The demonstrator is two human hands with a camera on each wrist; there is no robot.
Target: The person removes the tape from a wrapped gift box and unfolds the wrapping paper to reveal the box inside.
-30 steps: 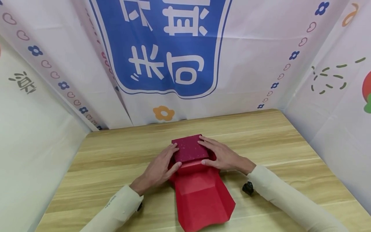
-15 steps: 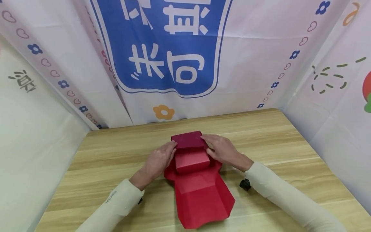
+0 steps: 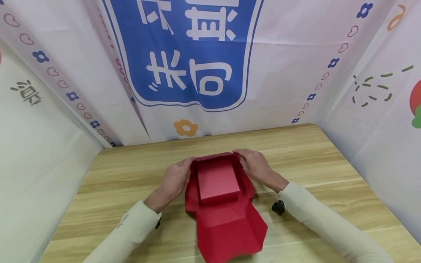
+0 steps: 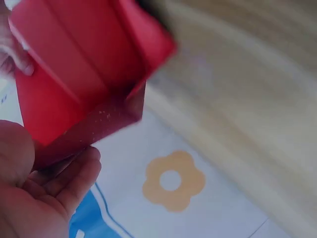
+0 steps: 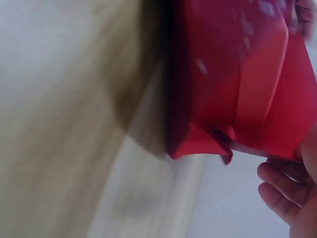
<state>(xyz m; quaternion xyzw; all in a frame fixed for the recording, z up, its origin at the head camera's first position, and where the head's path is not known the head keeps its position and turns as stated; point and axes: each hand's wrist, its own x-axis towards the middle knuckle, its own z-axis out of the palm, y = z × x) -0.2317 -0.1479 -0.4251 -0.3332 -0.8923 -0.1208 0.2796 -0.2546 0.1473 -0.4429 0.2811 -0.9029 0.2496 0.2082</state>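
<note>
An unfolded red cardboard box (image 3: 227, 233) lies on the table, with its front flap spread toward me. A lighter red block-shaped piece (image 3: 218, 180) sits inside it. My left hand (image 3: 175, 177) pinches the far left corner of the box's back panel, thumb and fingers on either side in the left wrist view. At the far right corner my right hand (image 3: 256, 166) grips the same panel, its fingers curled under the edge in the right wrist view. The panel's speckled, darker outer side (image 4: 99, 124) faces away from me.
The wood-grain table (image 3: 131, 175) runs back to a white printed cloth (image 3: 279, 80) with a blue sign and an orange flower (image 3: 185, 128). White cloth walls stand at both sides. A small black device (image 3: 278, 207) sits under the right wrist.
The dark back panel, which covered the block, has swung up and away from me and now shows edge-on. Both hands moved with it to its far corners, exposing the block.
</note>
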